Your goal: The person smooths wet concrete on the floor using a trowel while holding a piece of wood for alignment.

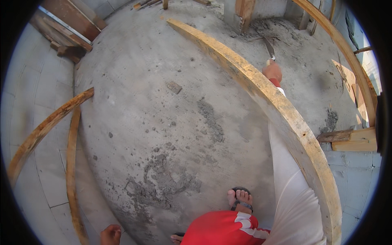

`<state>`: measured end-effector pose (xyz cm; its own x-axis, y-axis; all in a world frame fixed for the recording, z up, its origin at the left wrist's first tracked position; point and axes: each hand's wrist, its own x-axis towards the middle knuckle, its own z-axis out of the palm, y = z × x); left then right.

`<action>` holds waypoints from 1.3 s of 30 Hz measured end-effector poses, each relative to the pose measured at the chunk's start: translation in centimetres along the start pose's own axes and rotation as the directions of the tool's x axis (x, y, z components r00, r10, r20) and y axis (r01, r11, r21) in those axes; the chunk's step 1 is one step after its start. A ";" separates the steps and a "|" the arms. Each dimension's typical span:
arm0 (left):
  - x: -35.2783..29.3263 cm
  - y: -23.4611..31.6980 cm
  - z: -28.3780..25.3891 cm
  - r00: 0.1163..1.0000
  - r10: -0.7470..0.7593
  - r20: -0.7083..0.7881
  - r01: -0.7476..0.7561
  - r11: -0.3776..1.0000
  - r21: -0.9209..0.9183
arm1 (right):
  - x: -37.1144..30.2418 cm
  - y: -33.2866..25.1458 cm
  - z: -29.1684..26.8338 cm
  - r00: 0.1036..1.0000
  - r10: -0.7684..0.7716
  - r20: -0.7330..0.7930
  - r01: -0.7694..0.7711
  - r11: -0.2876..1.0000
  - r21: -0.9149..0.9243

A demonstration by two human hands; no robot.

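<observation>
My right hand (273, 71) is wrapped round the handle of a trowel (269, 48), stretched out far to the right over the grey floor. The trowel's blade points away from me, toward the back. A long wooden plank (261, 83) crosses in front of my white-sleeved right arm (286, 159) and hides part of it. At the lower left edge, my left hand (111, 235) has its fingers curled in, with nothing visible in them. It hangs close to the block wall, apart from any tool.
Wet mortar lumps (161, 179) and a small brick piece (174, 87) lie on the concrete floor (134, 77). Two wooden props (71, 163) lean at the left block wall (45, 163). A wooden post (245, 16) stands at the back; another curved beam (347, 53) rises at right.
</observation>
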<state>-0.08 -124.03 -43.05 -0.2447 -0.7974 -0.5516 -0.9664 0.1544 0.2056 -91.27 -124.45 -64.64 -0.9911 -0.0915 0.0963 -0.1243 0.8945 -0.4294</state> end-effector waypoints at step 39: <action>-1.6 -0.5 3.9 0.996 -0.072 -0.049 0.051 0.937 -0.345 | -6.8 -3.4 -0.4 0.926 -0.332 0.180 0.319 0.942 0.102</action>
<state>0.48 -120.50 -45.40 -0.1699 -0.8340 -0.5250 -0.8910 -0.0977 0.4434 -84.08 -126.72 -63.51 -0.8848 -0.4605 0.0706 -0.4376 0.7695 -0.4652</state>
